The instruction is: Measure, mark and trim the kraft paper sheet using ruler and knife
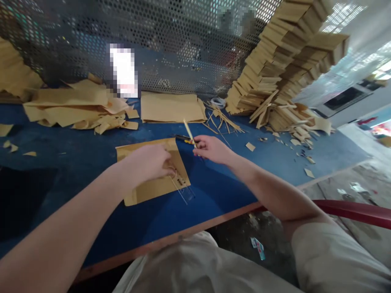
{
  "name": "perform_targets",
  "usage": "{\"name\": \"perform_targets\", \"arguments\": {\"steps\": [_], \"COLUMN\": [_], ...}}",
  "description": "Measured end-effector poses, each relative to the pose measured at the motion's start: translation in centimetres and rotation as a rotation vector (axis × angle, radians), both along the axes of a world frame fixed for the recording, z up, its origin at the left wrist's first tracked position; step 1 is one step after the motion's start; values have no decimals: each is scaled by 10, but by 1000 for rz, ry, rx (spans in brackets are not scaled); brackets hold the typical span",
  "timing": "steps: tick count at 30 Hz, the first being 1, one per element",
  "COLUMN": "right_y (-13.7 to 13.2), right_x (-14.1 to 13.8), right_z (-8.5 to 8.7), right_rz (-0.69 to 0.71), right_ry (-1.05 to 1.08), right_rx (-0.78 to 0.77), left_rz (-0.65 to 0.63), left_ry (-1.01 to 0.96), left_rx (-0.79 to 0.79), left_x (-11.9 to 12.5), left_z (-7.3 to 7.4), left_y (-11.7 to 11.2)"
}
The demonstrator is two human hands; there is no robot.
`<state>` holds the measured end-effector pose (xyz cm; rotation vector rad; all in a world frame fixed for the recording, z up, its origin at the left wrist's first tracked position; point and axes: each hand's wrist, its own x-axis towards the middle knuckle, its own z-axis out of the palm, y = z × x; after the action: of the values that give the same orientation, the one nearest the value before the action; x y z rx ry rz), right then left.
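Note:
A sheet of brown kraft paper (143, 191) lies on the blue tabletop in front of me. My left hand (152, 162) rests over it, fingers bent down onto a clear plastic ruler (185, 191) that sticks out past the paper's right edge. To the right, my right hand (210, 148) is closed around a slim pale-yellow stick (188, 130), pen-like, pointing up and away; its exact kind is unclear. Just behind that hand, a black and yellow tool (182, 138), perhaps a cutter, lies partly hidden on the table.
A stack of kraft sheets (171, 106) lies at the back, with loose paper pieces (79, 103) to its left. Thin paper strips (224, 120) and a roll of tape (218, 102) are right of it. Tall leaning kraft piles (262, 61) stand against the perforated metal screen (183, 53).

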<state>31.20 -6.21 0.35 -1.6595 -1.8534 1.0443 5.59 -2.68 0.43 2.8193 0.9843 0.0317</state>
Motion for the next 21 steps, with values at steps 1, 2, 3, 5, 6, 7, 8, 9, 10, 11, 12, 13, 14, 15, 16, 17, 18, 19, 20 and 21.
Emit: {"name": "perform_targets", "arguments": {"steps": [1,2,3,5,6,7,8,9,10,11,12,13,14,15,16,17,18,19,20,21], "right_y": [-1,-3,-4,-5,-4,-3,0,3,6,10,14,18,23,27,32,38,43,49,54,60], "right_x": [3,5,7,11,12,12,12,11,10,9,8,7,7,7,8,8,10,11,12,13], "right_z": [3,6,7,8,9,9,9,10,10,10,10,9,8,7,5,3,2,0,-1,-1], "right_rz": [29,55,73,97,118,147,173,194,208,210,199,182,165,153,142,134,129,120,108,96], "right_ry": [-117,-228,-323,-460,-516,-570,-624,-671,-703,-722,-731,-736,-739,-740,-742,-745,-747,-751,-757,-762], "right_rx": [-23,-20,1,53,76,103,132,159,180,191,193,188,182,176,173,172,173,173,171,169], "left_rz": [-13,-16,-8,30,52,73,90,102,109,112,113,112,112,111,109,103,93,83,75,68], "left_ry": [33,51,55,25,4,-16,-35,-49,-57,-58,-53,-46,-37,-27,-20,-15,-11,-4,5,15], "left_rx": [-23,-27,-16,25,42,53,59,58,47,28,9,-9,-22,-29,-29,-26,-26,-30,-39,-52], "left_x": [0,0,0,-4,-6,-9,-12,-14,-17,-19,-21,-22,-22,-23,-22,-21,-21,-19,-18,-17], "left_z": [-1,-2,-4,-10,-13,-15,-18,-20,-22,-24,-26,-27,-28,-29,-30,-30,-31,-31,-31,-31], "left_y": [2,4,5,8,9,12,14,17,19,21,23,24,24,24,24,23,22,20,19,18]}}
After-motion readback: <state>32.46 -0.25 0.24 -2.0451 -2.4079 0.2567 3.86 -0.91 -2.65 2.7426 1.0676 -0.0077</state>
